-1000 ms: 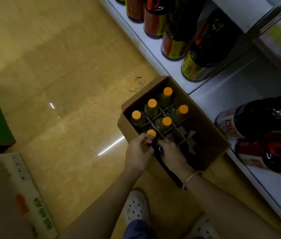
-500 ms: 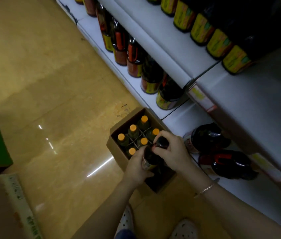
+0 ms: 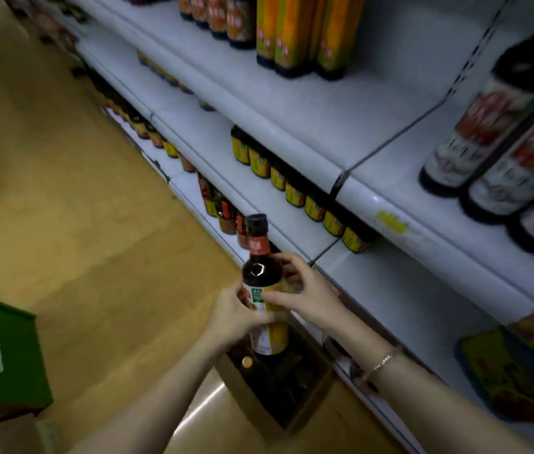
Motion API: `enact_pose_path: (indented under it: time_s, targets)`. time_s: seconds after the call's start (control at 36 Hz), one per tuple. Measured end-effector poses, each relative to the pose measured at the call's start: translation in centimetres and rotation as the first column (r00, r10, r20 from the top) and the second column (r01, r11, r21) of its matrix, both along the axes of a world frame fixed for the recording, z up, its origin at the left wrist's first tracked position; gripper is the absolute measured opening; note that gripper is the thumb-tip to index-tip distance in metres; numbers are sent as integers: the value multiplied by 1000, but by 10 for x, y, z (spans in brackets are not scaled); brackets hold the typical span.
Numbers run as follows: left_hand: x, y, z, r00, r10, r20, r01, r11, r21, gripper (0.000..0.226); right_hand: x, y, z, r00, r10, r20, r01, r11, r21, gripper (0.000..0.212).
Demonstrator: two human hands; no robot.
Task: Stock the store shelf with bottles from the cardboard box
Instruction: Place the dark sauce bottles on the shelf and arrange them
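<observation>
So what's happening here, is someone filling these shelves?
Yes. A person holds a dark sauce bottle upright in both hands, the left hand and right hand gripping its label. It is lifted above the cardboard box on the floor, beside the white store shelf, and is not yet shelved.

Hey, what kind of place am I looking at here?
Most likely a grocery store aisle. White shelves run in tiers, lined with rows of labelled bottles, and both hands hold a dark bottle above an open cardboard box on the floor.
</observation>
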State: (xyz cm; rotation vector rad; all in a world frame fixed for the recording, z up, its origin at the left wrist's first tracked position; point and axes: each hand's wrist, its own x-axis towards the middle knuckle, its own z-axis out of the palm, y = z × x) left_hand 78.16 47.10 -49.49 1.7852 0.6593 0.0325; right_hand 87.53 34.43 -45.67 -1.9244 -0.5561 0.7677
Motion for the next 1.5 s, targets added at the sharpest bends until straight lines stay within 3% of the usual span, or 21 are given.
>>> enact_pose_path:
  time_s: [0.06,0.11,0.19,0.28,0.36,0.44,0.53,0.61,0.69,0.83,0.94,1.0,1.11,1.25,1.5]
  targets:
    - [4,7,49,999,13,39,-13,1000,2,34,0,-1,42,996,26,-80,-25,999,20,71]
    - [9,14,90,997,25,72,-25,1000,-4,31,0,1,77,985,52,-166,-41,997,70,54]
    - [13,16,158,991,0,136,-4,999,33,32,-3,3,138,986,31,-165,-7,989,144,31]
    - [17,13,226,982,-41,184,28,997,71,41,-2,2,200,991,15,-131,9,983,184,31]
    - [19,5,287,973,-68,222,33,987,159,31,-3,-4,260,990,11,-140,22,972,234,30]
    - [20,-7,343,958,-80,274,6,966,259,39,-5,-13,314,995,9,-95,17,963,271,27]
    - [24,-24,387,942,-126,311,5,933,361,28,-4,-22,353,1000,-11,-29,19,949,315,40]
    - [30,-43,430,921,-195,338,18,885,464,38,-2,-37,394,997,-74,14,64,928,368,48]
    - [37,-64,466,888,-260,378,47,871,489,49,2,-59,429,993,-114,41,86,904,419,27]
    - [48,-94,509,796,-400,454,249,901,356,52,9,-93,480,982,-176,-67,184,824,536,39]
    - [57,-118,540,684,-546,484,514,831,211,71,17,-134,518,968,-244,-61,228,750,621,29]
    - [60,-128,551,652,-571,499,576,801,163,75,21,-149,530,965,-258,-50,229,733,640,40]
    - [70,-159,568,603,-567,561,596,788,155,71,24,-179,544,933,-359,-26,276,668,691,48]
    - [92,-201,571,578,-479,661,529,836,143,73,29,-208,553,888,-459,-40,337,589,734,58]
    - [124,-273,559,464,-489,739,490,836,245,82,36,-271,553,777,-624,88,400,596,696,68]
